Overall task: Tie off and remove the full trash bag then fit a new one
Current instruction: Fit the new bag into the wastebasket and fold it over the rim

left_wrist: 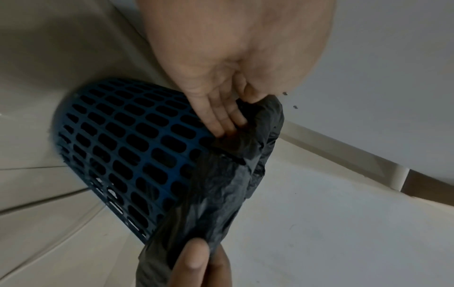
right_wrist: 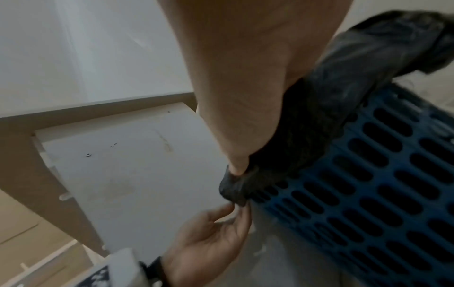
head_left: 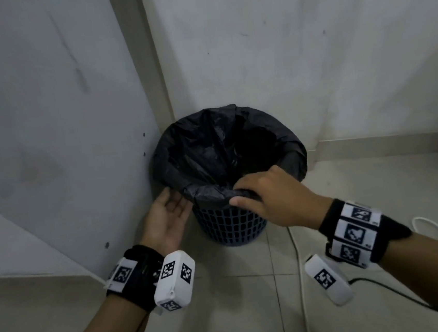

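Observation:
A blue lattice trash bin [head_left: 229, 224] stands on the floor in a corner, lined with a black bag [head_left: 210, 145] whose edge is folded over the rim. My right hand [head_left: 238, 191] grips the rolled bag edge at the near rim, thumb outside and fingers curled over the top. In the right wrist view its thumb [right_wrist: 236, 165] presses into the black bag [right_wrist: 343, 77] above the bin [right_wrist: 368, 194]. My left hand [head_left: 174, 197] is palm up at the bin's near left. Its straight fingers [left_wrist: 228, 124] touch the underside of the bag fold [left_wrist: 221, 194] against the bin [left_wrist: 123, 139].
A white panel [head_left: 46, 130] stands close on the left and a wall [head_left: 308, 48] behind the bin. A white cable [head_left: 300, 265] and a black cable [head_left: 382, 286] lie on the tiled floor at the right. The floor in front is tiled.

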